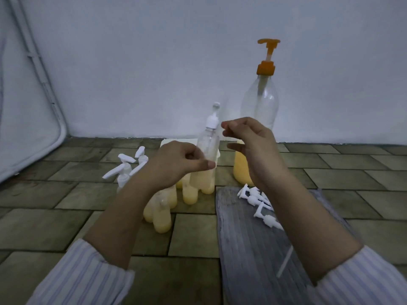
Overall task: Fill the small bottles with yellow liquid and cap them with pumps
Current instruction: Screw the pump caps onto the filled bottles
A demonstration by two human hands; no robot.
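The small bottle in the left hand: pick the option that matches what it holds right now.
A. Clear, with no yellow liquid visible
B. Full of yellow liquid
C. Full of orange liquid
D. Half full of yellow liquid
A: the small bottle gripped by the left hand looks see-through with a white pump on top, unlike the yellow-filled bottles standing on the floor below it.

Two bare forearms extend from striped shirt sleeves, white with pale lilac and blue lines, pushed back short of the wrists; the left sleeve (83, 276) and right sleeve (361, 280) match.
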